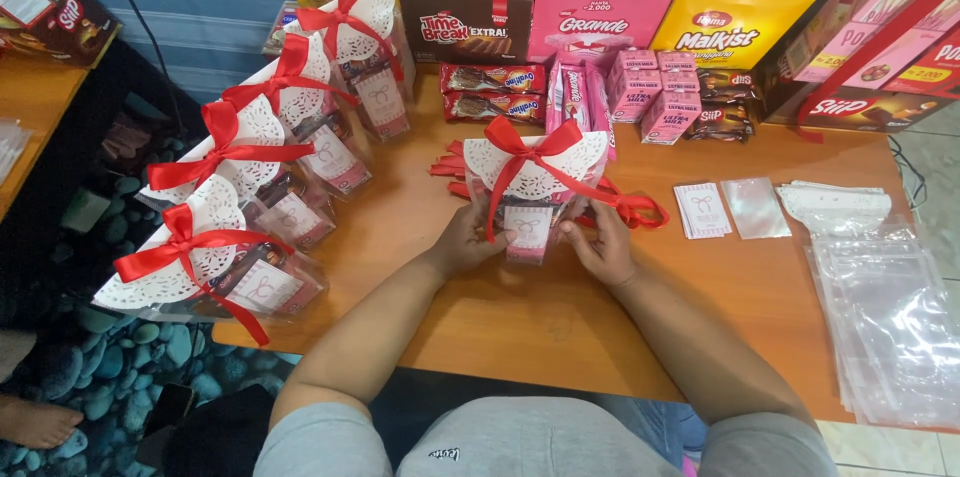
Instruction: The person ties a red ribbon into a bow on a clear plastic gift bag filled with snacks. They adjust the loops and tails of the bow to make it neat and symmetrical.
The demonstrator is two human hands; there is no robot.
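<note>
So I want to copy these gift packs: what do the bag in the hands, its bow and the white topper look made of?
The gift bag looks like clear glossy plastic film: its contents show through and it glints. The bow looks like red satin ribbon, smooth with a slight sheen. The white topper looks like a paper doily, matte with lacy cut-out edges. Both the left hand and right hand hold the bag.

An orange-brown wooden surface [520, 317] is seen, on which a row of finished gift bags [255, 192] is laid at left. Snack boxes [600, 7] are ranged along the back edge, with small packets [655, 97] before them. Label cards [702, 209] and clear plastic bags [885, 307] are spread at right.
</note>
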